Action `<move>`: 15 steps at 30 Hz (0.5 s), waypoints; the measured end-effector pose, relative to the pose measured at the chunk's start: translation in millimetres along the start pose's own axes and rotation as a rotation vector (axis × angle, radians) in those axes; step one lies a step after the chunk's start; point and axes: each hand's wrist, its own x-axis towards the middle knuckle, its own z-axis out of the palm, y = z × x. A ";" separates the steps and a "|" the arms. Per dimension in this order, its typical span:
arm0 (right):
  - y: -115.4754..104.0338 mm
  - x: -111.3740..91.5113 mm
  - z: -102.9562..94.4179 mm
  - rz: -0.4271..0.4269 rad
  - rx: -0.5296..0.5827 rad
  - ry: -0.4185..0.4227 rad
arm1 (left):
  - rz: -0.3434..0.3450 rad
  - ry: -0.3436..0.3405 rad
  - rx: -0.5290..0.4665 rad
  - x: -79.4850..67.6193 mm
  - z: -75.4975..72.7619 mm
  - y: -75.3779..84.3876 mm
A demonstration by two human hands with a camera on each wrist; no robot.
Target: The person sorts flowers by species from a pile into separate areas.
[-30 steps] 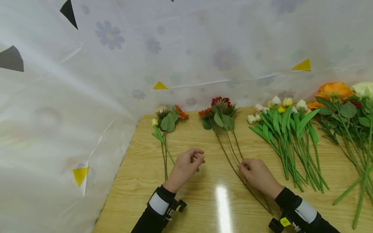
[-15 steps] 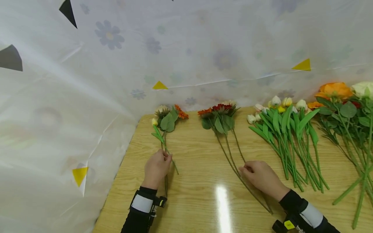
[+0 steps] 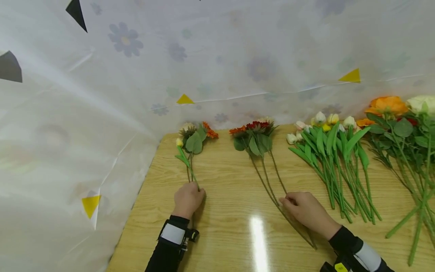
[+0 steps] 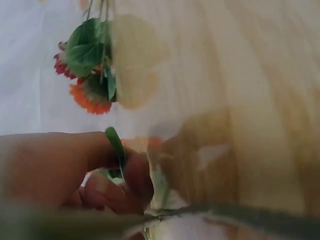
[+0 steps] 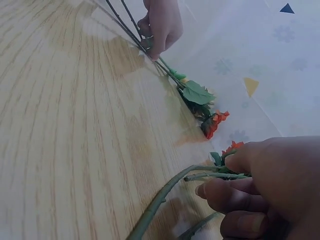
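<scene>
At the left of the table, my left hand (image 3: 188,199) pinches the green stem of a yellow tulip (image 3: 179,142). Beside the tulip lie an orange daisy-like flower (image 3: 210,131) and a cream flower (image 3: 188,128), their brown stems running under the hand. In the left wrist view the tip of the green stem (image 4: 115,141) sticks up between finger and thumb. My right hand (image 3: 307,212) holds a flower stem (image 5: 212,176) between thumb and fingers. That stem belongs to the middle bunch of orange (image 3: 238,130), red (image 3: 257,125) and cream blooms; which one is hidden by the fingers.
Several tulips with green stems (image 3: 334,170) lie right of my right hand. Farther right are large roses, orange (image 3: 387,105) and white (image 3: 423,105), with long crossing stems. A white patterned sheet (image 3: 217,56) hangs behind and left of the wooden table (image 3: 224,234).
My left hand has moved left onto the tulip stem, taken hold of it, then slid nearer. The tulip now lies closer along the other stems. The red bloom has dropped lower, baring the cream one.
</scene>
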 end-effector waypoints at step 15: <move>1.2 -1.3 1.0 0.005 0.037 -0.022 | -0.147 -0.196 -0.881 2.3 -23.9 -12.8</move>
